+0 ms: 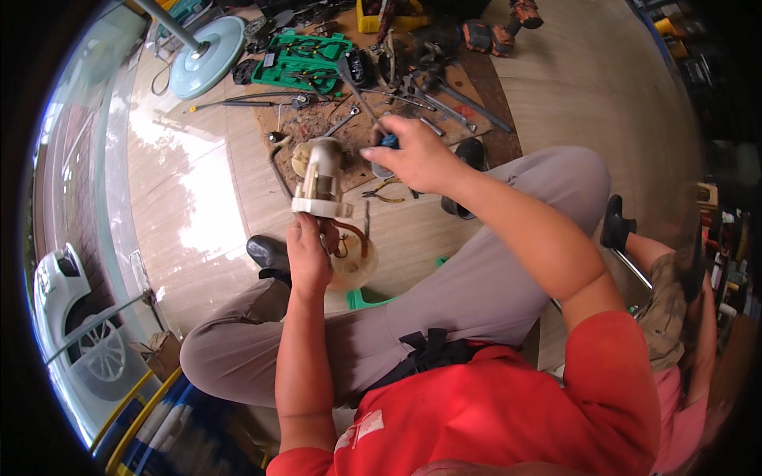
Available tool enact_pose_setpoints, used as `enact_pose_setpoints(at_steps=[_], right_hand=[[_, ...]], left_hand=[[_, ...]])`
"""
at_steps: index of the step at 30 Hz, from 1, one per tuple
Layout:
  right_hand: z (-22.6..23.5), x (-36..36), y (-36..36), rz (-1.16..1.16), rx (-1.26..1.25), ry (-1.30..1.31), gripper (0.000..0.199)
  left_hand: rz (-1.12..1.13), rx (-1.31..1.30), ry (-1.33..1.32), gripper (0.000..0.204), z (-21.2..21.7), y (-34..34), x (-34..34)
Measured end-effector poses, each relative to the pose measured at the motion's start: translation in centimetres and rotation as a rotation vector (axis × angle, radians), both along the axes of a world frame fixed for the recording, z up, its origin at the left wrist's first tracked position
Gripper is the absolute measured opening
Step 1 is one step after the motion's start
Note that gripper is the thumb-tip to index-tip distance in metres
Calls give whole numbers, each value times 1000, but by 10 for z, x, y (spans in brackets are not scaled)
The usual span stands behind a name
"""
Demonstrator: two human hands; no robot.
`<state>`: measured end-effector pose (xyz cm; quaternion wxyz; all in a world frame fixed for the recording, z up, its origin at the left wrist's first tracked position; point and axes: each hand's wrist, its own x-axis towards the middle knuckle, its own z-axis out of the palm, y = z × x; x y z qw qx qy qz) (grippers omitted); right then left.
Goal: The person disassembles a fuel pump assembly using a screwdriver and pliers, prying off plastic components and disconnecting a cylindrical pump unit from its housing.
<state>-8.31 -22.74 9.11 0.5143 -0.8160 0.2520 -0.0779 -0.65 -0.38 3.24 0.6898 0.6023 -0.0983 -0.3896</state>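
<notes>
My left hand [310, 247] is closed around the lower end of a fuel pump module [324, 170], a whitish plastic cylinder with a wide flange, held up in front of my knees. A reddish-brown hose [363, 240] curves from beneath it toward a translucent yellowish round part [354, 268]. Just right of the module, my right hand [419, 155] grips a screwdriver [389, 140] by its blue handle, its shaft pointing up and away to the left. The screwdriver and the module look apart. My fingers hide part of the handle.
Beyond my hands lies a stained board [305, 127] with wrenches and a green tool case [302, 62]. Pliers [385, 190] rest on the floor nearby. An orange-black power drill [488, 37] lies far right, a round pale base [208, 59] far left. Another person [671, 317] is at right.
</notes>
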Motion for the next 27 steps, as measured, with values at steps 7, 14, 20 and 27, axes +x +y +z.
enact_pose_setpoints(at_steps=[7,14,20,27], right_hand=[[-14,10,1,11,529,-68,47],[12,9,10,-62,380,-13,31],[11,14,7,-61,477,28,30],[-1,17,1,-44,352,44,31]], left_hand=[[-223,24,-119,68,13,2,-23],[-153,94,-93,68,14,6,-35],[-94,146,-37,67,21,5,-34],[-3,29,359,55,22,-5,-28]])
